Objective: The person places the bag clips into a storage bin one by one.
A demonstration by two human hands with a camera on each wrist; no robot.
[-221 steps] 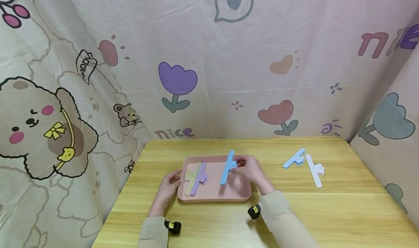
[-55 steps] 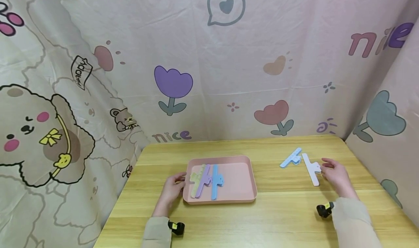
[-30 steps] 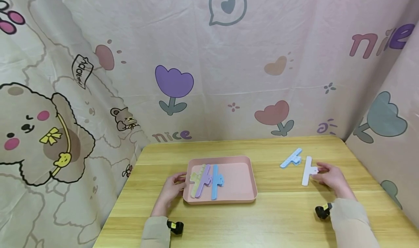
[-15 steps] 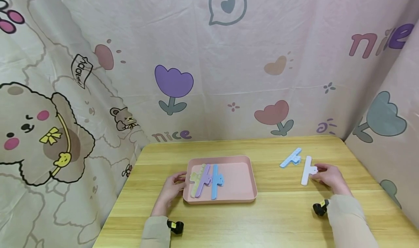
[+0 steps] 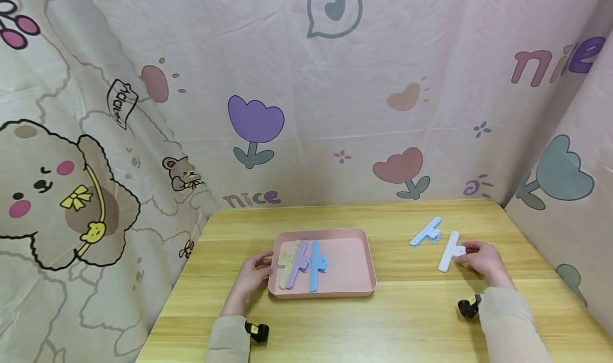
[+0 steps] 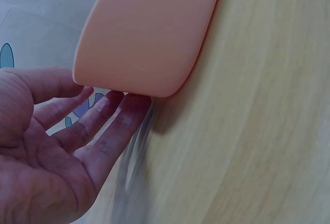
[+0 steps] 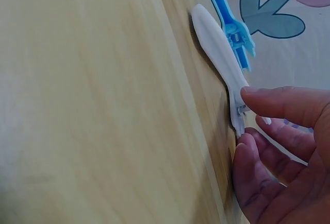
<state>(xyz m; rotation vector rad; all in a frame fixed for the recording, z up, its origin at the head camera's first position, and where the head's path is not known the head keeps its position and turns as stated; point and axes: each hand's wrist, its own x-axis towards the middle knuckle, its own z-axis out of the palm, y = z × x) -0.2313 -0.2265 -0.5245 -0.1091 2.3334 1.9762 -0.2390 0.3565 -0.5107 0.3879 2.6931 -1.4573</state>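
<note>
1. Toward the left edge of the wooden counter [image 5: 392,315], the left hand [image 5: 253,276] rests relaxed fingers against the end wall of a pink tray [image 5: 349,267].
2. In the tray's left half lie a yellow clip [image 5: 286,270], a purple clip [image 5: 297,267] close against it, and a blue clip [image 5: 314,270].
3. Toward the counter's right edge, the right hand's [image 5: 482,257] fingers pinch the lever of a white clip [image 5: 448,251], low over the counter. The step seems to be grasping it; the next move probably calls for a firm pinch while lifting.
4. Nearer the far right corner lies a light-blue clip [image 5: 425,232].
5. Beyond the far edge hangs a printed curtain [image 5: 306,150].
</note>
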